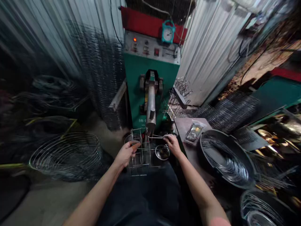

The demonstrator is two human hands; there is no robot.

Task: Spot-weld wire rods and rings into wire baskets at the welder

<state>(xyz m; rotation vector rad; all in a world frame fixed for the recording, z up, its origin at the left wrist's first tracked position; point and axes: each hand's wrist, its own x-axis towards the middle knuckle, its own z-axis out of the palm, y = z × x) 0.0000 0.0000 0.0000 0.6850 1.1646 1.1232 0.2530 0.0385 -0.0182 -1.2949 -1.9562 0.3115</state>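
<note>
A wire rack (145, 163) of thin metal rods sits just below the electrode arm (151, 110) of a green welding machine (134, 78). My left hand (127, 154) is closed on the left side of this rack, with an orange-brown patch showing at its fingers. From the right, my right hand (172, 143) pinches the end of a thin metal wire (156, 137). The wire's other end reaches in under the electrode tip, and I cannot tell whether it touches the rack. Below my right hand is a round dish (162, 152) with a shiny rim; its contents are too dark to name.
To the right, a small table (181, 125) carries a clear plastic package (194, 131) and a black basin (249, 157) of wire pieces. Stacked wire rings (68, 153) stand at left, and a tall wire stack (101, 69) leans by the wall. A teal clock (167, 33) hangs on the machine.
</note>
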